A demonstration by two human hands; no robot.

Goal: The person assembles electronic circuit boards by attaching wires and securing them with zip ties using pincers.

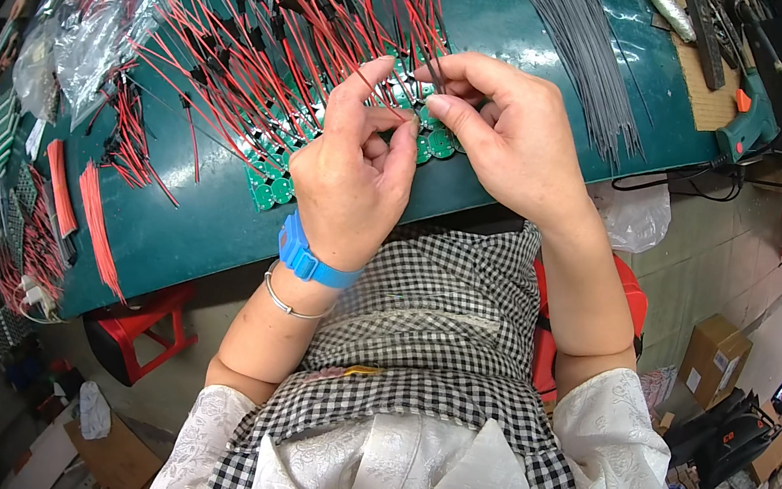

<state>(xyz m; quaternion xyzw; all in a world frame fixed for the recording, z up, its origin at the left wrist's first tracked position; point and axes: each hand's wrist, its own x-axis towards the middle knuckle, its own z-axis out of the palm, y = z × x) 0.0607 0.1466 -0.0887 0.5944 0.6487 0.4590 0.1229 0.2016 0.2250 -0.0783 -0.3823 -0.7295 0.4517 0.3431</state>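
Note:
Rows of small round green circuit boards (pixel 263 187) lie along the near side of the table, with red and black wires (pixel 237 55) fanning out from them toward the back. Over the right part of these boards, my left hand (pixel 353 173) has its thumb and fingers curled around a thin red wire. My right hand (pixel 513 136) faces it from the right, thumb and forefinger pinched on a thin dark wire. The fingertips of the two hands are close but apart. My fingers partly hide the wire ends and the boards beneath.
A bundle of thin grey tubes (pixel 581 55) lies on the green table (pixel 199 241) at the back right. Red wire bundles (pixel 100 226) and clear plastic bags (pixel 105 30) are at the left. A green glue gun (pixel 750 126) rests at the right edge, and a red stool (pixel 140 334) stands below.

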